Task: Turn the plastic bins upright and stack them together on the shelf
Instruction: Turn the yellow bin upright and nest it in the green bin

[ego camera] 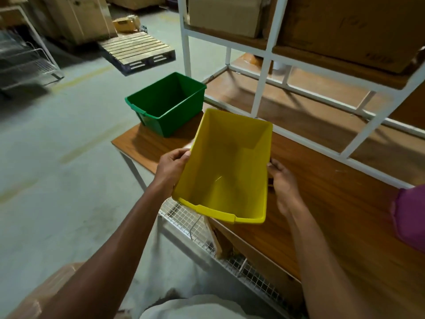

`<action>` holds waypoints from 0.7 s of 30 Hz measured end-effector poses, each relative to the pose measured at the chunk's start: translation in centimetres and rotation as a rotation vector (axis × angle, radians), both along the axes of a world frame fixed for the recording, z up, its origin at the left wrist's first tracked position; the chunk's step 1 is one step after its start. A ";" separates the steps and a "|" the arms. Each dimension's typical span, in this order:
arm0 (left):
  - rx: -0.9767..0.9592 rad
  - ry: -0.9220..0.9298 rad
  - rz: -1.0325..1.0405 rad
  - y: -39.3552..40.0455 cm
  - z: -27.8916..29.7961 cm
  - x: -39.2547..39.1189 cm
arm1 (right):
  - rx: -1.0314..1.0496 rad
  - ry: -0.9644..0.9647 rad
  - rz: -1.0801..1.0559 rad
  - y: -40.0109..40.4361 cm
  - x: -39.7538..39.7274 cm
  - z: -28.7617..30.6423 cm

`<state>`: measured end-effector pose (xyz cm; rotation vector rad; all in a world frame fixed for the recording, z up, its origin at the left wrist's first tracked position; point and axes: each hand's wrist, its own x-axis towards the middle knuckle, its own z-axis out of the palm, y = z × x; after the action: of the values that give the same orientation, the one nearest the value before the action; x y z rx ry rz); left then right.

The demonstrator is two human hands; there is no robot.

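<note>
Both sides of the yellow bin (pixel 226 166) are clamped by left hand (pixel 171 168) & right hand (pixel 284 183), kept open-side-up for dropping into the green bin (pixel 165 104).

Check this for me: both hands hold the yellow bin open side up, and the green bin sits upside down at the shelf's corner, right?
Not quite: the head view shows the green bin upright with its opening facing up, not upside down. The rest holds.
</note>
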<state>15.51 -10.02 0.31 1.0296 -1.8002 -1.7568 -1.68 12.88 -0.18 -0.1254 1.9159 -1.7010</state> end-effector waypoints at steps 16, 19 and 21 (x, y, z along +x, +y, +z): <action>-0.060 0.036 -0.106 -22.2 5.3 -2.0 | -0.081 0.083 -0.110 -20.1 -0.5 4.3; -0.063 0.048 -0.123 -25.9 5.6 -3.8 | -0.093 0.120 -0.120 -23.6 -1.7 5.2; -0.062 0.047 -0.139 -28.4 6.0 -5.0 | -0.102 0.129 -0.123 -25.8 -2.7 5.7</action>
<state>10.54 -38.38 6.33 0.8503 -1.9249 -1.7771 -4.37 -12.91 5.50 -0.1628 1.9645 -1.9149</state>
